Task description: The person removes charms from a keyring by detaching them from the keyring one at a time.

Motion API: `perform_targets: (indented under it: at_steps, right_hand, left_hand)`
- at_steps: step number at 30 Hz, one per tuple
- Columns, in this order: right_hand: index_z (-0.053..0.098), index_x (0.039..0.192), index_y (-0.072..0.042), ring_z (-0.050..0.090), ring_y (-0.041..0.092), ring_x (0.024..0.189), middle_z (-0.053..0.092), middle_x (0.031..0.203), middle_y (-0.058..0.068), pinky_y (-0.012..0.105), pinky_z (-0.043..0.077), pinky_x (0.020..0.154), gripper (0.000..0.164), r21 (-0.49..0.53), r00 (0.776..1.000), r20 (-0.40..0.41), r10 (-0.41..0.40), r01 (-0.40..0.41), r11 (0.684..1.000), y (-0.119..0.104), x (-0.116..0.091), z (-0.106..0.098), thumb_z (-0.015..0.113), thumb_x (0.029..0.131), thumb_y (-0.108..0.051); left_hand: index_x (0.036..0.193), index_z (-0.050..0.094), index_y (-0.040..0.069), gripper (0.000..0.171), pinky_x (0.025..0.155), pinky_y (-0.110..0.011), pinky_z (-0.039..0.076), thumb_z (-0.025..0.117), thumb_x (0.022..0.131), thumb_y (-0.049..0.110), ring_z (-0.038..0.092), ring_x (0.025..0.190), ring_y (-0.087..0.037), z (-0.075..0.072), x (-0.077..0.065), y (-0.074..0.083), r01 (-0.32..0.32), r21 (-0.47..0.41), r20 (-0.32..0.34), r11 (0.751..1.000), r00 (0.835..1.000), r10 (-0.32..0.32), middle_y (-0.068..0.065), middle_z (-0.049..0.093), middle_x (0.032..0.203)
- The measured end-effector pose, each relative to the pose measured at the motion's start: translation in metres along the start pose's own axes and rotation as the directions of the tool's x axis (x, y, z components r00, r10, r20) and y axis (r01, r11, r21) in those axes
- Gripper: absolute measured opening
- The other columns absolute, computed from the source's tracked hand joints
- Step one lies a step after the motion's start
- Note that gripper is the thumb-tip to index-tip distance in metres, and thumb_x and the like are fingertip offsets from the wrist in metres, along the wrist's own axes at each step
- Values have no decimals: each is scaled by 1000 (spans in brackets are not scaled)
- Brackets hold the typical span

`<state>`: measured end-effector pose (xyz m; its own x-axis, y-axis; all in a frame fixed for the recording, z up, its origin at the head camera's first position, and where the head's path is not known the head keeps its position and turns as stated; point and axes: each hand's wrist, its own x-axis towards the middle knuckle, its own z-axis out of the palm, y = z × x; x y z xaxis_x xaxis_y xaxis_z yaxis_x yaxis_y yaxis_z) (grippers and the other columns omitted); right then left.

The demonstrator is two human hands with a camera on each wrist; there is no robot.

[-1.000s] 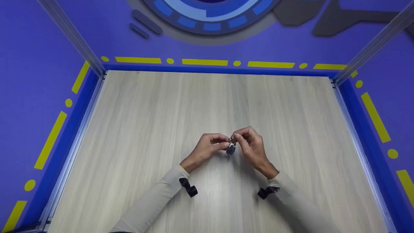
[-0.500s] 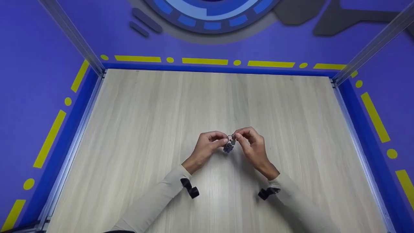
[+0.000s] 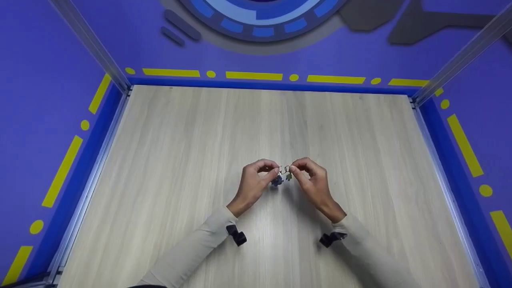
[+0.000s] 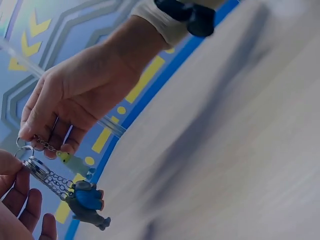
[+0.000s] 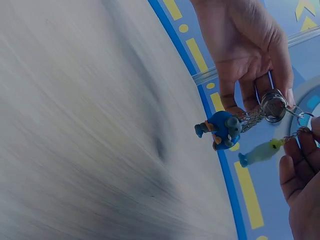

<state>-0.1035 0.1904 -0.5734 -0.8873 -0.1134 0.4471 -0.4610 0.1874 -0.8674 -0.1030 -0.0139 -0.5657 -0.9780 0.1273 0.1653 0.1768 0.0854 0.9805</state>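
My left hand (image 3: 254,178) pinches a stack of metal key rings (image 5: 274,106) between thumb and fingertips. Short chains hang from these, carrying a blue figurine with orange parts (image 5: 223,131) and a grey figurine (image 4: 86,211). Opposite it, my right hand (image 3: 313,180) pinches a single key ring (image 5: 306,117), from which a pale green figurine with a yellow head (image 5: 261,153) dangles on its chain. The single ring overlaps the stack's end ring between the two hands, and I cannot tell whether they are linked. Both hands hold the keychains raised over the table.
A light wood-grain table (image 3: 224,128) lies beneath. Blue panels (image 3: 256,60) with yellow marks stand at the back and both sides, joined by metal posts (image 3: 90,44). Each wrist wears a small black camera (image 3: 237,235).
My left hand has shifted left and slightly away with the blue figurine. The gap between the hands has widened, and the green figurine now hangs apart from the others. The right hand stays nearly still.
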Motion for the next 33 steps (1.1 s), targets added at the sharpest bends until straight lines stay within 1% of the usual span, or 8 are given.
perform_targets:
  at_steps: [6,11,13,17,21,24,29,33]
  right_hand:
    - [79,108,-1,70,19,88,77,98,13,22,57,84,14,-5,997,72,-41,42,999,3,4,-6,73,101,8]
    - [81,107,0,75,25,83,79,96,9,17,57,83,15,-98,977,152,-148,164,982,5,10,-13,74,99,10]
    - [80,104,1,76,24,80,80,94,7,15,56,81,13,-143,973,169,-159,184,972,5,10,-15,76,98,11]
    - [81,102,0,78,22,79,82,93,6,15,58,80,12,-155,982,167,-92,119,981,5,9,-17,77,98,10]
    - [81,101,-2,76,25,78,80,93,10,19,61,77,11,-67,988,151,-11,22,998,4,8,-18,76,99,7]
    - [81,104,0,75,29,75,78,92,13,21,62,72,14,-14,988,154,-20,22,1000,5,8,-17,75,99,11]
    - [80,113,3,75,28,73,79,92,16,24,63,70,20,26,984,170,-49,45,999,6,8,-19,70,100,15]
    - [80,110,3,77,24,77,79,95,18,30,66,71,13,103,984,172,50,-69,992,2,9,-20,70,103,8]
  left_hand:
    - [100,82,4,5,94,-57,58,79,99,8,72,94,-15,-5,0,1,-133,142,22,981,991,132,2,77,94]
    - [97,82,7,6,89,-47,60,78,97,2,70,91,-14,-5,1,4,-196,216,44,957,981,191,2,77,91]
    - [96,82,7,7,87,-39,59,79,98,1,70,90,-13,-4,1,6,-217,243,58,945,976,209,2,77,91]
    - [95,82,7,8,84,-32,58,80,97,0,70,89,-15,-4,2,9,-259,294,85,920,966,244,0,78,90]
    - [95,82,4,7,82,-32,58,80,96,-1,71,88,-20,-2,1,10,-284,332,116,899,959,259,-2,78,90]
    - [96,81,3,6,83,-32,58,79,97,-2,72,89,-23,-1,1,10,-289,349,139,892,957,256,-4,77,91]
    - [97,77,4,6,86,-39,58,77,99,-2,71,92,-23,1,1,11,-261,334,145,906,964,224,-6,76,94]
    - [101,72,3,4,88,-48,61,73,103,0,72,94,-22,1,1,12,-195,296,138,935,977,160,-9,76,98]
